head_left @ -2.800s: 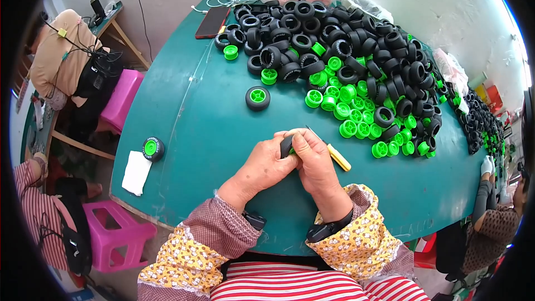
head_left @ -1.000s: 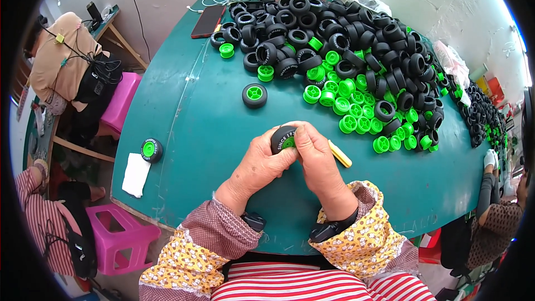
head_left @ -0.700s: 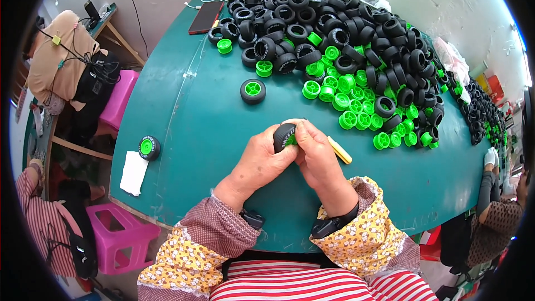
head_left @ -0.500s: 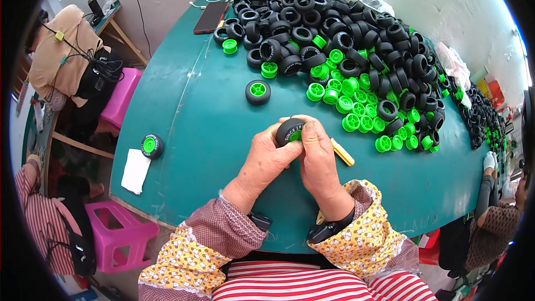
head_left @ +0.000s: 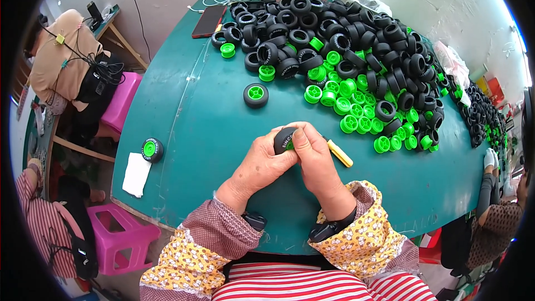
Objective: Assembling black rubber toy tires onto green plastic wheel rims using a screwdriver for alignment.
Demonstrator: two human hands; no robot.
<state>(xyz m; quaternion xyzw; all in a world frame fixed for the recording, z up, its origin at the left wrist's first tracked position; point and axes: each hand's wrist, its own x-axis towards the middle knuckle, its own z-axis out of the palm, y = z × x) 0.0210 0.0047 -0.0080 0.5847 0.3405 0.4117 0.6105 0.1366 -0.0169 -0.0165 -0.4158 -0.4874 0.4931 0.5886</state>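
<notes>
Both hands meet over the green table (head_left: pixel 212 134) near its front edge. My left hand (head_left: pixel 261 163) and my right hand (head_left: pixel 313 159) together grip one small black rubber tyre with a green hub (head_left: pixel 284 139), thumbs pressing on it. A yellow stick-like tool (head_left: pixel 340 153) lies on the table just right of my right hand. Beyond the hands spreads a large heap of black tyres (head_left: pixel 334 28) and a cluster of loose green hubs (head_left: pixel 348 100).
One finished wheel (head_left: pixel 256 95) lies alone mid-table, another (head_left: pixel 151 149) near the left edge beside a white cloth (head_left: pixel 136 174). A dark phone (head_left: pixel 208 21) lies at the far left. Pink stools (head_left: pixel 120 237) stand left of the table. Another person (head_left: pixel 493 200) works at the right.
My hands have kept hold of the tyre, turning and pressing it and lifting it slightly up and away from me; the green hub now shows less between my fingers.
</notes>
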